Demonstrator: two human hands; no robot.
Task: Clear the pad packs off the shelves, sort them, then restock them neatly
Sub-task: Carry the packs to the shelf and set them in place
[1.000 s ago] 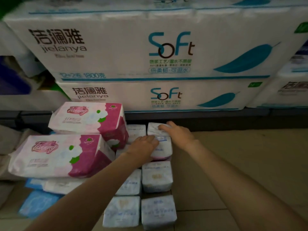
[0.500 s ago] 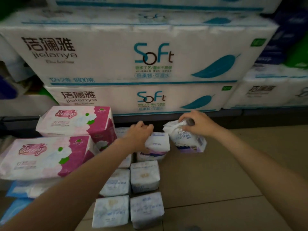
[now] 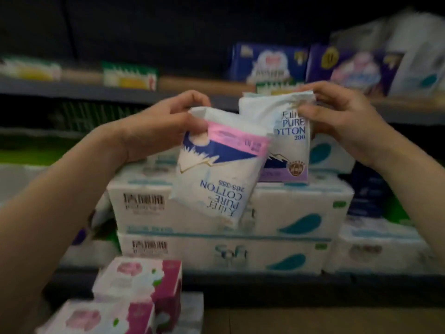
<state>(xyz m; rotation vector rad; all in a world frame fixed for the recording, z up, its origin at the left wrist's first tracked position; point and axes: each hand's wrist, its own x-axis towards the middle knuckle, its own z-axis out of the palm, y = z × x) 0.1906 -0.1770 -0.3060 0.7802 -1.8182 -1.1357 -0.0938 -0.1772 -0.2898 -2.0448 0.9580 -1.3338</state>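
My left hand (image 3: 159, 126) pinches the top edge of a white pad pack with a pink band (image 3: 216, 179); the pack hangs upside down, its "PURE COTTON" print inverted. My right hand (image 3: 337, 119) grips the crumpled top of a second white pad pack with a purple base (image 3: 289, 145), held upright just behind and right of the first. Both packs are raised in front of the shelves, overlapping at the middle. Two pink-and-white pad packs (image 3: 134, 297) lie stacked on the floor at the lower left.
Large white "Soft" tissue bundles (image 3: 277, 213) fill the lower shelf behind the packs. A grey upper shelf (image 3: 72, 89) carries green-and-yellow boxes on the left and blue and purple packs (image 3: 269, 63) on the right. Brown floor shows at the bottom right.
Both hands have lifted their pad packs from the floor rows up to shelf height, and my view has tilted upward. The floor rows of small packs have left the view.
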